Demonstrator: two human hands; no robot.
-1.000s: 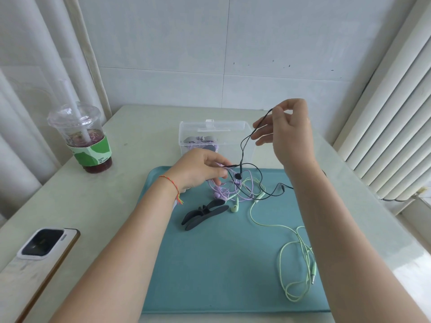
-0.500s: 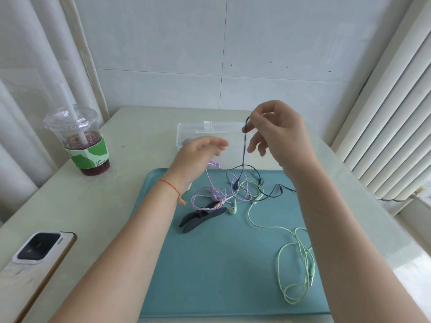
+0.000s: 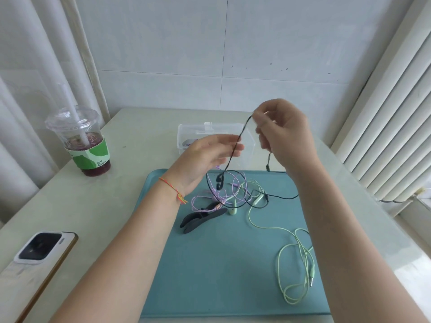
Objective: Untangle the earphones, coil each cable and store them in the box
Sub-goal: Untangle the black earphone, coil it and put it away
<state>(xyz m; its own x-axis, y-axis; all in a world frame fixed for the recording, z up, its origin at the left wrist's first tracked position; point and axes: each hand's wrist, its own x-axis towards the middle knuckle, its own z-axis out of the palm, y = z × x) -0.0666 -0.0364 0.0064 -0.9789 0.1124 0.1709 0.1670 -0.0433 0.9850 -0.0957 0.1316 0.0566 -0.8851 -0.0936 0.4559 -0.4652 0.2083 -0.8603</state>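
My right hand (image 3: 285,134) pinches the black earphone cable (image 3: 235,148) and holds it up above the teal mat (image 3: 221,264). The black earbuds (image 3: 219,181) dangle just over a tangle with the purple earphones (image 3: 210,199) and the green earphones (image 3: 293,257). My left hand (image 3: 205,157) hovers beside the hanging black cable with fingers stretched out, blurred, holding nothing. The clear plastic box (image 3: 186,134) stands behind the mat, partly hidden by my hands, with something purple inside.
A dark grey cable clip (image 3: 200,219) lies on the mat left of the tangle. An iced drink cup (image 3: 80,141) stands at the left, a phone (image 3: 39,252) near the front left edge. Window blinds (image 3: 391,127) run along the right.
My left hand let go of the tangle and rose to the hanging black cable. My right hand lifted the black cable higher, raising its earbuds off the mat.
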